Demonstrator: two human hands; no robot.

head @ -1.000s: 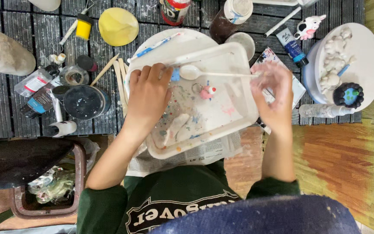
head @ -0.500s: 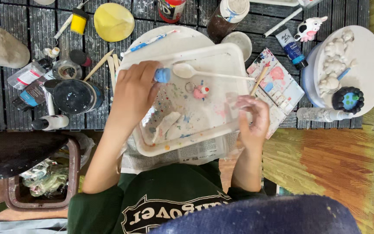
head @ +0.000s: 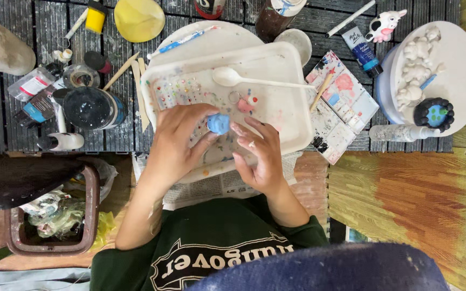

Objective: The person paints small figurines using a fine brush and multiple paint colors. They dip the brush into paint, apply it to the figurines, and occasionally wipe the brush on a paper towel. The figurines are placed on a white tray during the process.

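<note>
Above the white tray [head: 292, 116] on the dark slatted counter [head: 6, 124], a small blue lump [head: 218, 123] is pinched between the left hand [head: 176, 143] and right hand [head: 260, 153], equally near both.

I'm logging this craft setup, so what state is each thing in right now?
Left hand: grip pinching the blue piece.
Right hand: fingertips on the blue piece.
Blue piece: held above the tray.
White tray: paint-smeared, lying flat.
White spoon: lying in the tray.
Blue paint tube: capped, lying flat.
Yellow lid: lying flat.
Bin: open, holding scraps.
</note>
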